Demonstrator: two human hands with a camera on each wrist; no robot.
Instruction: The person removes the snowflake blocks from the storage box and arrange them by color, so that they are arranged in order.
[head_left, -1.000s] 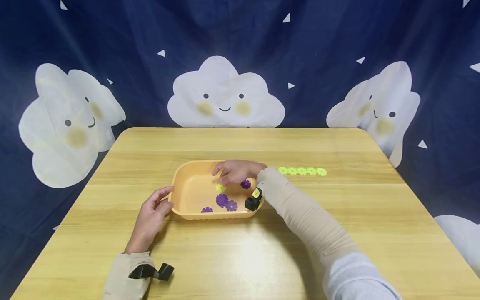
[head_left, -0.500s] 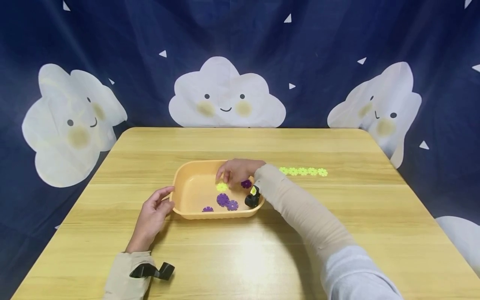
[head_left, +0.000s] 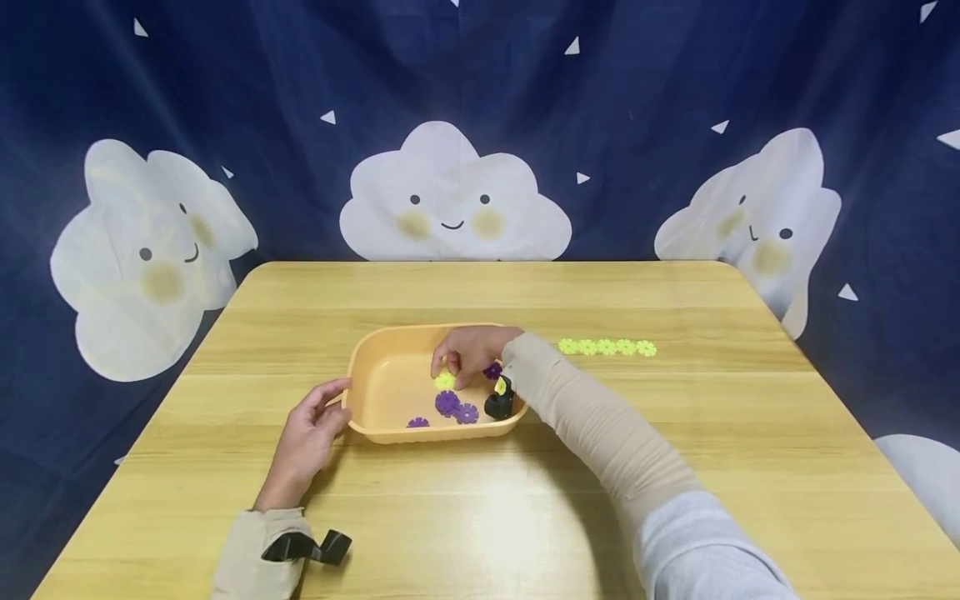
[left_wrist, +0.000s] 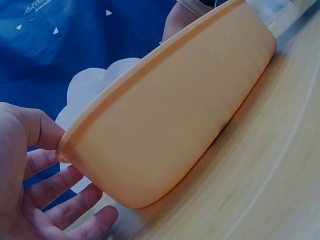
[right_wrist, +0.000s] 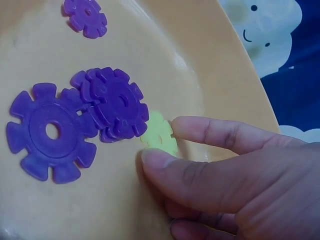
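An orange plastic basin (head_left: 390, 435) stands on the wooden table. My left hand (head_left: 309, 437) grips its left end; in the left wrist view the thumb lies at the rim (left_wrist: 107, 97) and the fingers spread against the outer wall. Inside the basin, my right hand (head_left: 472, 354) pinches a yellow snowflake disc (right_wrist: 159, 134) between thumb and index finger. Right beside that disc lie overlapping purple snowflake discs (right_wrist: 117, 102), with a larger-looking purple disc (right_wrist: 35, 145) at their edge. Another purple disc (head_left: 417, 422) is near the basin's front wall, and one more (head_left: 492, 371) sits under the right wrist.
A straight row of several yellow snowflake discs (head_left: 607, 347) lies on the table (head_left: 675, 467) to the right of the basin. Black straps (head_left: 306, 547) hang from the sleeves at both wrists. A dark blue curtain (head_left: 630, 83) with white clouds hangs behind the table.
My right hand has come down and slightly toward me onto the yellow disc, its thumb and index finger closing about it. The left hand keeps its hold on the basin.
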